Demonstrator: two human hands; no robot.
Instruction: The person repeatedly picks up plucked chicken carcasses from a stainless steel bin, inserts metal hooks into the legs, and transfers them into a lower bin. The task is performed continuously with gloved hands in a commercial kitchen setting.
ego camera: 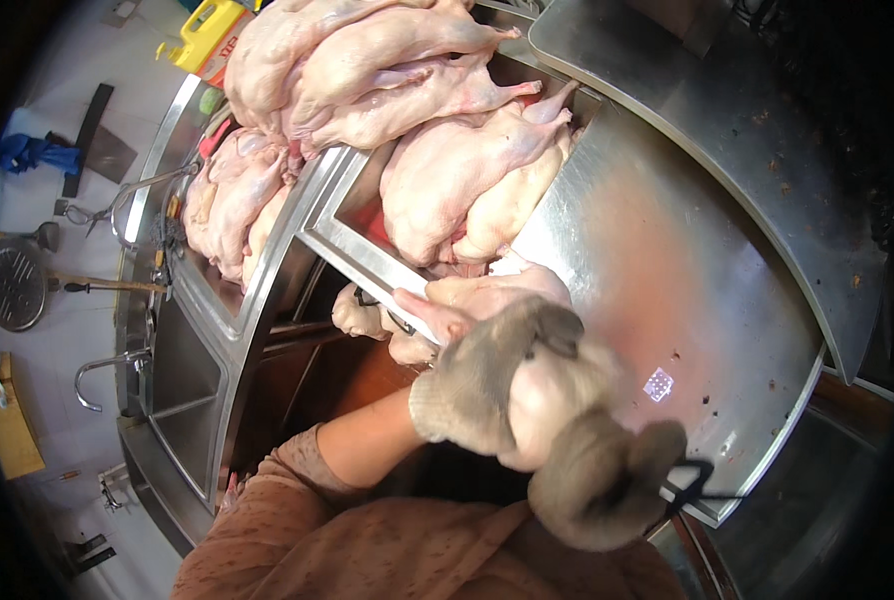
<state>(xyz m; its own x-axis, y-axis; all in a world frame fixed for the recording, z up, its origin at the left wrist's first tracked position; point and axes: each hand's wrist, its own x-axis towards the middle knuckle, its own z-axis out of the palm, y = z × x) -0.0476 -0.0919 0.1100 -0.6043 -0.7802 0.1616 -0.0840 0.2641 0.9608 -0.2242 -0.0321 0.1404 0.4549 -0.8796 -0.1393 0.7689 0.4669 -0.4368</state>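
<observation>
My left hand [492,375], in a grey-beige knit glove, grips a plucked poultry carcass [541,397] over the near edge of the steel worktop. Against the lower right end of the same carcass is my right hand [604,480], also gloved and blurred by motion. A black looped, hook-like object [693,480] sticks out of its right side; what it is exactly cannot be told. Just beyond my left hand another carcass [492,292] lies on the worktop, a leg pointing left. More carcasses [462,187] are heaped farther off, partly over a steel basin.
The steel worktop [642,247] bears reddish liquid and dark bits. A raised steel lid or panel [687,97] borders it at right. Carcasses with black hooks [361,311] are below the left edge. Left are a sink basin [184,382], a tap [87,375] and a yellow jug [207,37].
</observation>
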